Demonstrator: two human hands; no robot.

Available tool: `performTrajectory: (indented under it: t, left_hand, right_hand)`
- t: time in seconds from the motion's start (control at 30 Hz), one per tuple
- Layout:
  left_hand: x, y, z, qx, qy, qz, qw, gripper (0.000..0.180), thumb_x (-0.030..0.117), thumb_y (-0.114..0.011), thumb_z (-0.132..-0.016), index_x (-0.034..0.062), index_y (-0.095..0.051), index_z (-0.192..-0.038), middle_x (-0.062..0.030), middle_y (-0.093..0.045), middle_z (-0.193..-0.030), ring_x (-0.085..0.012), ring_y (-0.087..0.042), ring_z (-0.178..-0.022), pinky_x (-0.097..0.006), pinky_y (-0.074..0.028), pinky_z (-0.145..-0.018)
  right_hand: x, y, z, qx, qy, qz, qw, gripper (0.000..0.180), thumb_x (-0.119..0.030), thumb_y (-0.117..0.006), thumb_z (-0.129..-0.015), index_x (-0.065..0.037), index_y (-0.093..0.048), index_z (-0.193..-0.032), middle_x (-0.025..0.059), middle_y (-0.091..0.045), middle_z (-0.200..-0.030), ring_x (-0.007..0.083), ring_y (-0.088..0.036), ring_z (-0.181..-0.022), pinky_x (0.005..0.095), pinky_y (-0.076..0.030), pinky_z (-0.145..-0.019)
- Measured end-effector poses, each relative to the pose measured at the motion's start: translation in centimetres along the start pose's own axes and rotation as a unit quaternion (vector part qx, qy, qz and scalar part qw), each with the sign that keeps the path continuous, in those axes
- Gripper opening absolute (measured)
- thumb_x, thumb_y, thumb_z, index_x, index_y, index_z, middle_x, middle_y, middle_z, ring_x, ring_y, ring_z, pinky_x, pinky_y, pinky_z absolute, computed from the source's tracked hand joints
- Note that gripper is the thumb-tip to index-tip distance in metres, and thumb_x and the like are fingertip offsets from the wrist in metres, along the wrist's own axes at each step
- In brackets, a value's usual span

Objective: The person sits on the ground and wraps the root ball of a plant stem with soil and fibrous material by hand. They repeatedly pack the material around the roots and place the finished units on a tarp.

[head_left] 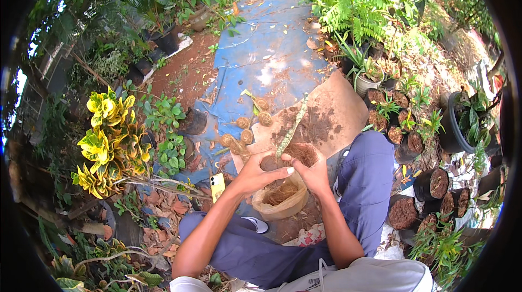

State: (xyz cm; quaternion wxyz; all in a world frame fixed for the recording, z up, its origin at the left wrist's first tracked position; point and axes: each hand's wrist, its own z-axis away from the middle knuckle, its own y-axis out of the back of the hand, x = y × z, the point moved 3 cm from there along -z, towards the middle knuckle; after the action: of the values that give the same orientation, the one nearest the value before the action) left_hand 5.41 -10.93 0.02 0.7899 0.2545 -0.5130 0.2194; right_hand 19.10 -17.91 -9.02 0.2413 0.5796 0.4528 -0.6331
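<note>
My left hand [260, 175] and my right hand [311, 172] curve toward each other in front of me, thumbs nearly meeting. Between them they cup a clump of brown fibre [303, 153], partly hidden by the fingers. A long, pale mottled green leaf [293, 124], like a snake plant leaf, rises from the clump and leans away to the right. Directly below the hands stands a pale tan bag or bowl [293, 205] with loose brown fibre [280, 193] in it. Past my left hand lie several round twine-wrapped balls [243, 123], some with green leaves.
A brown sheet [345, 99] with scattered dark soil [321, 123] lies over a blue tarp [261, 36]. A yellow phone [217, 186] stands by my left forearm. Soil-filled pots [403, 212] and plants line the right; a yellow-leaved shrub [103, 148] reaches in from the left.
</note>
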Motion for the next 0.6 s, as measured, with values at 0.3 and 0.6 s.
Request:
performTrajectory:
  t: [0.3, 0.6]
  left_hand:
    - [-0.04, 0.44, -0.44, -0.002, -0.019, 0.151, 0.988, 0.042, 0.011, -0.074, -0.085, 0.0034, -0.062, -0.125, -0.0040, -0.068, -0.099, -0.0097, -0.064, -0.086, -0.026, -0.053, -0.073]
    - [0.75, -0.04, -0.35, -0.039, 0.035, 0.138, 0.989, 0.048, 0.014, -0.072, -0.084, 0.0015, -0.059, -0.129, -0.0030, -0.064, -0.091, -0.0142, -0.065, -0.076, -0.028, -0.053, -0.072]
  right_hand:
    - [0.31, -0.59, 0.37, 0.009, -0.117, -0.222, 0.968, 0.046, -0.009, -0.072, -0.087, 0.003, -0.050, -0.125, 0.0091, -0.063, -0.114, 0.0149, -0.061, -0.103, 0.0306, -0.051, -0.087]
    - [0.67, 0.15, 0.27, 0.033, -0.058, -0.172, 0.983, 0.043, -0.001, -0.061, -0.088, 0.003, -0.051, -0.129, 0.0096, -0.066, -0.112, 0.0147, -0.062, -0.100, 0.0320, -0.051, -0.087]
